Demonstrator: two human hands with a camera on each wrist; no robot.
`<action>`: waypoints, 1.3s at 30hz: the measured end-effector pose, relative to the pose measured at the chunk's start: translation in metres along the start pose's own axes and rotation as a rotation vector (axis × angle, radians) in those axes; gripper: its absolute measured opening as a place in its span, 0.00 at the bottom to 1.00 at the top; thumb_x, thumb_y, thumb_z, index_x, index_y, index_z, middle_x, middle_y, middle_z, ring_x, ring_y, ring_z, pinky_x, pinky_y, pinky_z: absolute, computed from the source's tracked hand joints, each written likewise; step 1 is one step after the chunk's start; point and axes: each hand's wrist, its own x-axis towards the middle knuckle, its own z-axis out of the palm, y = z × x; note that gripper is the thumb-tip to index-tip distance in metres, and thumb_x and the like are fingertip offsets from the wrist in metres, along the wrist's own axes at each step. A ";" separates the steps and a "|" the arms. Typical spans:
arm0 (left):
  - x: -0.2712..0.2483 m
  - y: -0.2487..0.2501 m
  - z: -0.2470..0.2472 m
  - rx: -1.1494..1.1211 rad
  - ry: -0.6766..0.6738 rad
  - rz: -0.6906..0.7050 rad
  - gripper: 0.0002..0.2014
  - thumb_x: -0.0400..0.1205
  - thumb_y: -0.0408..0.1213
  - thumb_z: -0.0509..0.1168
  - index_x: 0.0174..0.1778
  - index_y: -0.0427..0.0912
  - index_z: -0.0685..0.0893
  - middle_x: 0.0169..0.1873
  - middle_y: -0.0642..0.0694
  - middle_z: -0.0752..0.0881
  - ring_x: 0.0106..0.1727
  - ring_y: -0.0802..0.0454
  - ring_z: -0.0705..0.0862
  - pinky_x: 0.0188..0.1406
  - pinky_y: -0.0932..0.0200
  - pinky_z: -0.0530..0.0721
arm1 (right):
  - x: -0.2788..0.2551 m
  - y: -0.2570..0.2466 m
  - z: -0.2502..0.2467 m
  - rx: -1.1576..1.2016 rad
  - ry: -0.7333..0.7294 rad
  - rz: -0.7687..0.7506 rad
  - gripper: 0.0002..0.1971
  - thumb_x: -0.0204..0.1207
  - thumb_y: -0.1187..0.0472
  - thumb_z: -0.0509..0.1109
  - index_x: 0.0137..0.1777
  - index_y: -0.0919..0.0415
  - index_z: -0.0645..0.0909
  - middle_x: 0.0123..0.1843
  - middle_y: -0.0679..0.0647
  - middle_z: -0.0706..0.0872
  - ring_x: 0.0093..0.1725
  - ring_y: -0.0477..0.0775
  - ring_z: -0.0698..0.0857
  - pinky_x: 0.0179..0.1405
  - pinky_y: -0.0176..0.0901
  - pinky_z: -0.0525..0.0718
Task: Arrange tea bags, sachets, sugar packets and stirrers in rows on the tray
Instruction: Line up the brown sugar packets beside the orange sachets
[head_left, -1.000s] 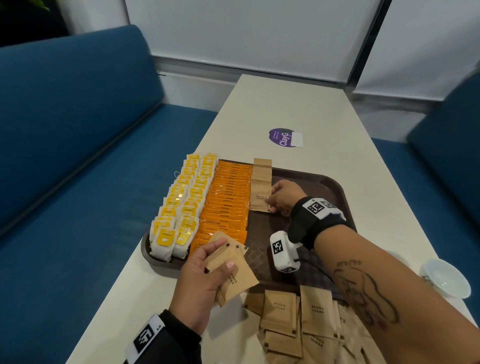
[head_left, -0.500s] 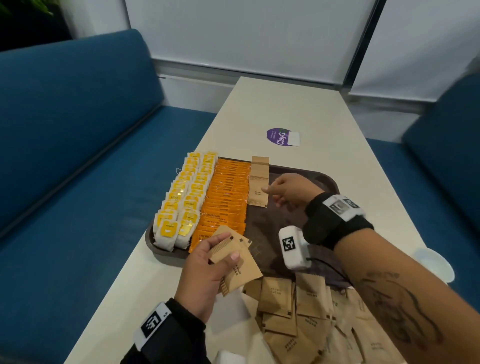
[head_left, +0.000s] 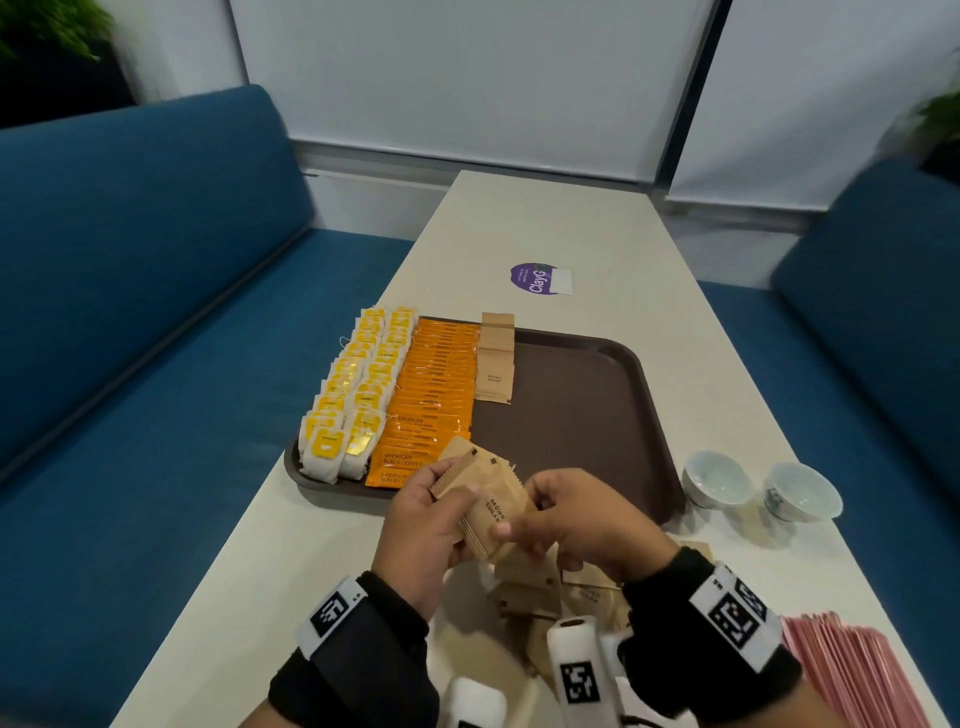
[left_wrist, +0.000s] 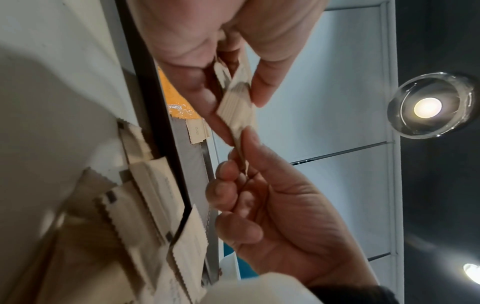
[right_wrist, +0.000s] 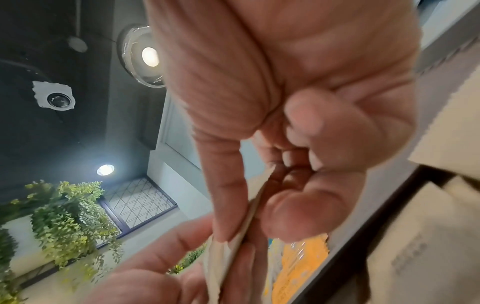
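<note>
The brown tray (head_left: 597, 415) holds two rows of yellow tea bags (head_left: 358, 395), a row of orange coffee sachets (head_left: 436, 400) and a short row of brown sugar packets (head_left: 496, 364) at its far side. Over the tray's near edge my left hand (head_left: 441, 504) grips a small stack of brown sugar packets (head_left: 488, 499) (left_wrist: 233, 107). My right hand (head_left: 550, 519) pinches the near packet of that stack between thumb and forefinger (right_wrist: 249, 216). Loose sugar packets (head_left: 540, 587) lie on the table under my hands.
Two white cups (head_left: 717, 478) (head_left: 802, 491) stand right of the tray. A pile of pink sticks (head_left: 852, 670) lies at the near right. A purple sticker (head_left: 537, 278) is on the table beyond the tray. Blue sofas flank the table.
My right hand left the sugar row on the tray and came back to the stack in my left hand, where it now pinches a packet. The left hand stayed near the tray's front.
</note>
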 end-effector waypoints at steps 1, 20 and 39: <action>-0.001 0.000 0.000 -0.005 -0.009 -0.014 0.14 0.81 0.24 0.60 0.52 0.49 0.81 0.51 0.41 0.87 0.50 0.41 0.87 0.31 0.52 0.86 | 0.000 0.002 -0.001 0.023 0.012 0.000 0.11 0.68 0.61 0.79 0.39 0.61 0.78 0.31 0.57 0.84 0.24 0.46 0.80 0.17 0.35 0.67; 0.014 0.006 -0.017 0.025 0.080 -0.010 0.09 0.84 0.33 0.58 0.55 0.48 0.80 0.48 0.40 0.87 0.47 0.45 0.85 0.30 0.53 0.85 | 0.056 -0.026 -0.066 0.173 0.262 -0.037 0.03 0.76 0.65 0.71 0.48 0.61 0.80 0.35 0.55 0.86 0.23 0.42 0.79 0.16 0.30 0.71; 0.027 0.000 -0.029 0.046 0.098 -0.029 0.07 0.82 0.33 0.61 0.51 0.49 0.81 0.44 0.43 0.88 0.41 0.49 0.86 0.24 0.61 0.82 | 0.197 -0.038 -0.059 -0.222 0.329 0.118 0.17 0.73 0.67 0.74 0.58 0.61 0.74 0.52 0.60 0.86 0.40 0.54 0.88 0.33 0.40 0.85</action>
